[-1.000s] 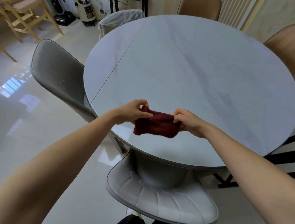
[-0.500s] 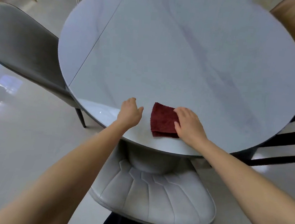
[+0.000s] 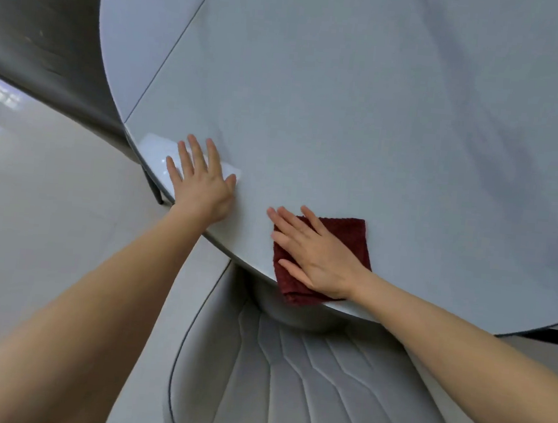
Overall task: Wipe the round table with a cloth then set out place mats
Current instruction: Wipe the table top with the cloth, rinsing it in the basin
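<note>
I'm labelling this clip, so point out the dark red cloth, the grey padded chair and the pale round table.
dark red cloth (image 3: 353, 233), head view, bare upper right corner.
grey padded chair (image 3: 306, 382), head view, stitched seat.
pale round table (image 3: 348, 99), head view, bare top.

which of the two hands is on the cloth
The right hand: it lies flat on the dark red cloth near the table edge. The left hand rests flat on the bare tabletop, apart from the cloth.

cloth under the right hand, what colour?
Dark red, maroon, with a nubby terry texture. The cloth shows in the head view, the only one here.
</note>
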